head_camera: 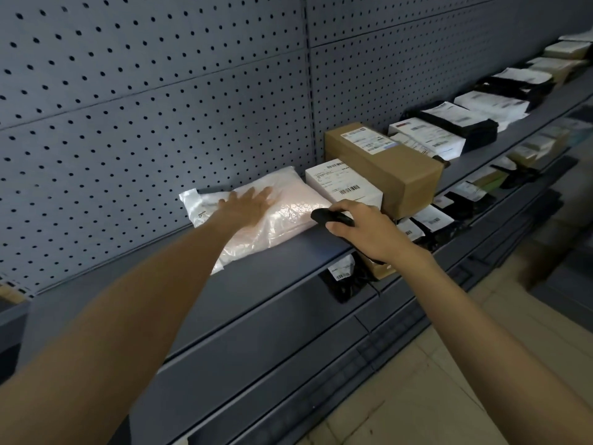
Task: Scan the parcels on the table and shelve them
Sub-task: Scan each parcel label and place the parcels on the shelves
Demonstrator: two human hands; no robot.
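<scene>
A soft parcel in clear, pinkish-white plastic (288, 213) lies flat on the grey shelf (272, 268), against the pegboard back. My left hand (247, 203) rests on top of it with fingers spread flat. My right hand (362, 232) grips a black handheld scanner (330, 217) just right of the parcel, its head pointing left over the parcel's near corner. A white labelled box (343, 184) sits directly to the right of the soft parcel.
A brown cardboard box (385, 168) stands beside the white box, and several black and white labelled parcels (449, 126) run along the shelf to the right. The lower shelf (426, 220) holds more parcels. The grey pegboard wall (144, 107) backs the shelf; tiled floor lies at bottom right.
</scene>
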